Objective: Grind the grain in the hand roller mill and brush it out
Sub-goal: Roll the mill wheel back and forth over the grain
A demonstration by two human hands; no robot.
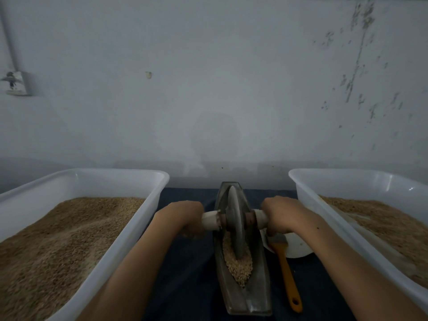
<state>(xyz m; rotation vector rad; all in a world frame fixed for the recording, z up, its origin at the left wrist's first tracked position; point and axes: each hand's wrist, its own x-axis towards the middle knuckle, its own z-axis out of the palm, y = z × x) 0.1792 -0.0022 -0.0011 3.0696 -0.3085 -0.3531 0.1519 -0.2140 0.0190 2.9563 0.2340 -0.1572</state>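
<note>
Grain [238, 265]: coarse tan heap lying in the near half of the boat-shaped metal trough [259, 286] of the hand roller mill, directly below and just nearer than the hands, on the dark-clothed bench [190, 274]. Grinding wheel [235, 225]: grey disc standing upright on edge in the trough, its lower rim bedded in the grain, its axle running crosswise between the hands. Left hand [185, 217]: curled round the pale left handle [209, 220]. Right hand [279, 216]: curled round the pale right handle [261, 219]. Step in hand, by judgement: grinding, since the grain looks only partly crushed and the brush is untouched. Next move, by judgement: rolling the wheel toward the near tip with even pressure from both hands, keeping the disc upright so it does not ride up the trough wall. Brush [287, 272]: orange-handled, lying on the bench just right of the trough, below the right forearm; its head rests on a white dish [298, 246]. Left white tub [129, 230] and right white tub [347, 228]: both holding grain, flanking the forearms closely, so elbows have little sideways room. Open room: along the trough's length only; far tip stops short of the wall [208, 89].
</note>
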